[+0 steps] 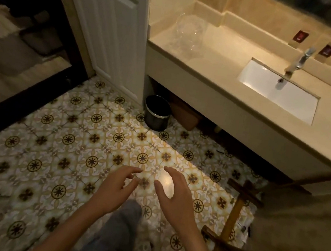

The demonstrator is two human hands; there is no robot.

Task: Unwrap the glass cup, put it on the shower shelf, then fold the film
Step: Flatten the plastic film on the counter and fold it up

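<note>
A clear, film-wrapped glass cup [188, 32] rests on the left end of the beige vanity counter [219, 73], near the door. Its outline is faint against the counter, so I cannot tell cup from film. My left hand [117, 188] and my right hand [174, 192] hover low over the patterned floor, well below and in front of the counter. Both hands are empty, fingers apart and slightly curled, palms facing each other a short gap apart. No shower shelf is in view.
A white sink [278, 91] with a chrome tap [297, 62] sits at the counter's right. A black bin [157, 112] stands under the counter beside the white door [110, 29]. A wooden stand [234, 218] lies on the floor at right.
</note>
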